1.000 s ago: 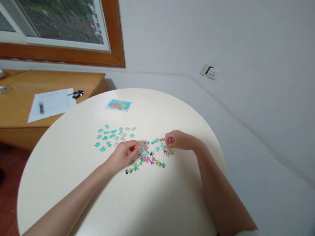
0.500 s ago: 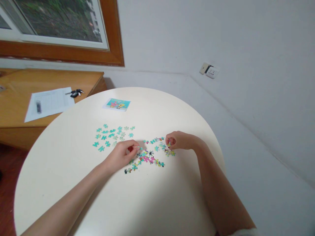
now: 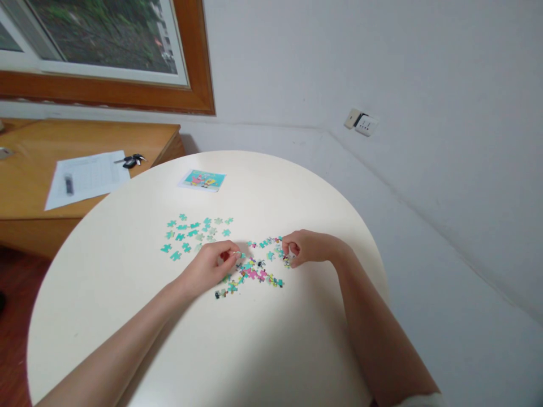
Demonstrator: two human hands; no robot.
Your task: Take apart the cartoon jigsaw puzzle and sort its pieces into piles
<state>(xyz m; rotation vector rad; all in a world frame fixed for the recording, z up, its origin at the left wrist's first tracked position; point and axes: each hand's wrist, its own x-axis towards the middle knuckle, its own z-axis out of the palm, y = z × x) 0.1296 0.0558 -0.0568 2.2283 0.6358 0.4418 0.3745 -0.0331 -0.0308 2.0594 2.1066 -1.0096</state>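
The round table [image 3: 271, 350] is smooth, matte cream. Its near half at 6 o'clock is open surface, crossed only by the two bare forearms. The left hand [image 3: 210, 265] is curled narrow, with thumb and fingertips pinched on a small piece [image 3: 232, 256] at the 9 o'clock edge of the mixed pieces [image 3: 254, 271], a loose flat scatter of pink, teal and yellow knobbed shapes. The right hand [image 3: 307, 247] is curled tight at their 3 o'clock edge, fingertips down on them; I cannot tell whether it grips one. From there the table's curved rim is near at 3 o'clock.

At 10 o'clock, apart, lie the teal pieces [image 3: 193, 232]. Beyond them at 12 o'clock is a glossy picture card [image 3: 202, 180], just short of the far rim. Past the rim at 10 o'clock stands a wooden desk [image 3: 34, 141] with a paper sheet [image 3: 87, 176] and dark keys [image 3: 130, 161].
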